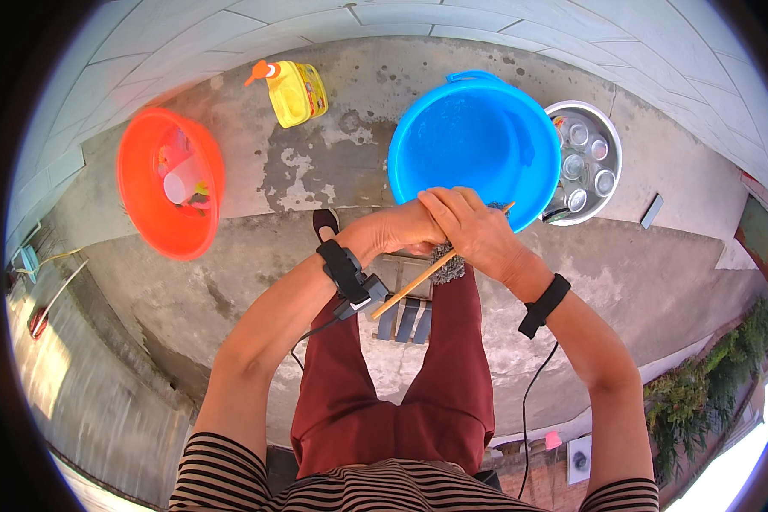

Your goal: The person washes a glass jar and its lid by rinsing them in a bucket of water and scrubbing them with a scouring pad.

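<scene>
Before me stands a blue plastic basin [467, 141], and my two hands meet over its near rim. My right hand [477, 230] lies across the fingers of my left hand [422, 230]. Between them they grip a grey cloth [449, 265], part of which hangs below the hands. A thin wooden stick [413, 285] runs slantwise beneath my right hand; its upper tip shows at the basin's rim. Which fingers hold the stick is hidden. Just right of the basin, a metal bowl [616, 173] holds several upturned glass jars [573, 167].
An orange-red basin [131, 185] with a plastic cup [182, 182] stands at the left. Near the wall is a yellow jug [291, 96] with an orange pump. A phone-like flat object [651, 211] lies at the right, a low slatted stool [404, 320] between my legs.
</scene>
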Demonstrator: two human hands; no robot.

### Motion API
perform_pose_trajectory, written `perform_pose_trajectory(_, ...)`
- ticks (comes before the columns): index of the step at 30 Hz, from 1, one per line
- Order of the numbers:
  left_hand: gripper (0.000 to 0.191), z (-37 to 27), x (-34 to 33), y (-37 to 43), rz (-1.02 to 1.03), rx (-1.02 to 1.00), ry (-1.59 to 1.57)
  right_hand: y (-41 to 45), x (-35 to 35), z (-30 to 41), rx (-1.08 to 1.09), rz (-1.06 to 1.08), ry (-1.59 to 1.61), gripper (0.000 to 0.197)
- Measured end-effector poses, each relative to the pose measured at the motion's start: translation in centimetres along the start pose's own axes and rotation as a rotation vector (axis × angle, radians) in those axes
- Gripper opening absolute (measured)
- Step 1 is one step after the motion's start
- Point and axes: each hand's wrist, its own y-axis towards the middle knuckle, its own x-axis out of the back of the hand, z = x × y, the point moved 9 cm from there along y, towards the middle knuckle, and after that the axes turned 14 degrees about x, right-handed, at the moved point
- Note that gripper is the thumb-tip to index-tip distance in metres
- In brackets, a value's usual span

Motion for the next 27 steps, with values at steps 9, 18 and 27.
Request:
perform_pose_trajectory(9,0.016,-2.1,0.8,0.3,-0.513,-0.126,0.826,-2.7,-4.3,-2.4,-0.193,0.227,0.082,0.019)
perform_pose_trajectory(18,0.016,-3.4,1.0,-1.2,-0.618,-0.245,1.064,-1.4,-3.6,-3.1,-0.275,0.235,0.140,0.019)
perform_pose_trajectory(27,0.021,-4.2,0.1,-3.2,-0.593,-0.472,1.010,-1.6,-1.8,-2.3,-0.250,-0.094,0.290,0.027)
